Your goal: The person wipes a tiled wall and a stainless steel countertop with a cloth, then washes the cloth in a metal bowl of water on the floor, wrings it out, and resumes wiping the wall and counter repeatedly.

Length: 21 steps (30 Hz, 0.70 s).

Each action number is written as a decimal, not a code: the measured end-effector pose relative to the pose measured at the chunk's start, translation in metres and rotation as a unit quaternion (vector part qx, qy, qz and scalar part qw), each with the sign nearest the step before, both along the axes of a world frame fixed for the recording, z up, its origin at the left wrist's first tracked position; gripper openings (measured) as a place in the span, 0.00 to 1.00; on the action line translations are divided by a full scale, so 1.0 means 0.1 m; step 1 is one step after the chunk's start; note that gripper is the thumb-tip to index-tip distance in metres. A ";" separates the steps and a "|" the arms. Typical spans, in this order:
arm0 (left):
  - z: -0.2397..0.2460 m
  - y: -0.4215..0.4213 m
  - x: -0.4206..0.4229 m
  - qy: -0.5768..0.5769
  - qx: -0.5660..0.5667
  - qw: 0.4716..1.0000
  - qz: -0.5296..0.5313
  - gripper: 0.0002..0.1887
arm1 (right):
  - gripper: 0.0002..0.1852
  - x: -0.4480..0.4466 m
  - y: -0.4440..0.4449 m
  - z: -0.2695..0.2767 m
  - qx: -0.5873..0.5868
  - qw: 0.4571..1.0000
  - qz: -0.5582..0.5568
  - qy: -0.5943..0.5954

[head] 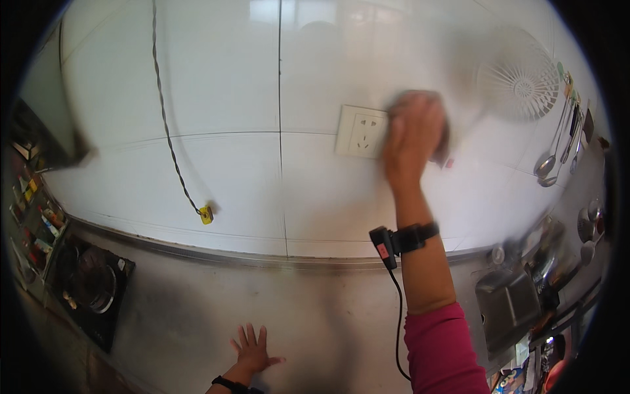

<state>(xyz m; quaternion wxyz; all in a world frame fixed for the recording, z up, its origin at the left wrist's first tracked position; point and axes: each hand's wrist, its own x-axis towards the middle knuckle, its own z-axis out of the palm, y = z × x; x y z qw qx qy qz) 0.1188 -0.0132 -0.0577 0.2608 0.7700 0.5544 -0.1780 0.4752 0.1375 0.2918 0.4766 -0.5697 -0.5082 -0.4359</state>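
My right hand (416, 133) presses a dark cloth (442, 147) against the white tiled wall (231, 83). Motion blurs both, and the hand covers much of the cloth. Directly left of them is a wall socket plate (364, 132), its right edge hidden behind the hand and cloth. On that wrist sits a black strap with a small device (386, 246) and a cable. Low in the view, my left hand (252, 352) rests palm down on the countertop (197, 305), fingers spread, holding nothing.
A twisted cord with a yellow end (206, 214) hangs on the wall. At left is a black cooktop (91, 290) beside shelves of bottles. To the right are a steel sink (509, 305), hanging ladles (545, 166) and a round white vent grille (521, 86).
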 end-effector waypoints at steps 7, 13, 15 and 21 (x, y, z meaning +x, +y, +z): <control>0.03 0.03 0.01 -0.019 -0.014 1.000 0.005 0.65 | 0.27 -0.19 0.14 -0.57 -0.086 0.983 0.068 -0.150; -0.01 0.02 0.02 -0.005 0.008 1.000 0.006 0.65 | 0.26 0.17 -0.04 -0.90 -0.157 0.964 0.062 -0.204; -0.03 0.01 0.02 -0.002 0.015 1.000 0.010 0.64 | 0.25 0.14 -0.05 -0.70 -0.143 0.965 0.085 -0.203; -0.06 0.01 0.02 -0.004 0.014 1.000 0.011 0.65 | 0.30 0.17 0.01 0.13 0.037 0.997 -0.020 0.068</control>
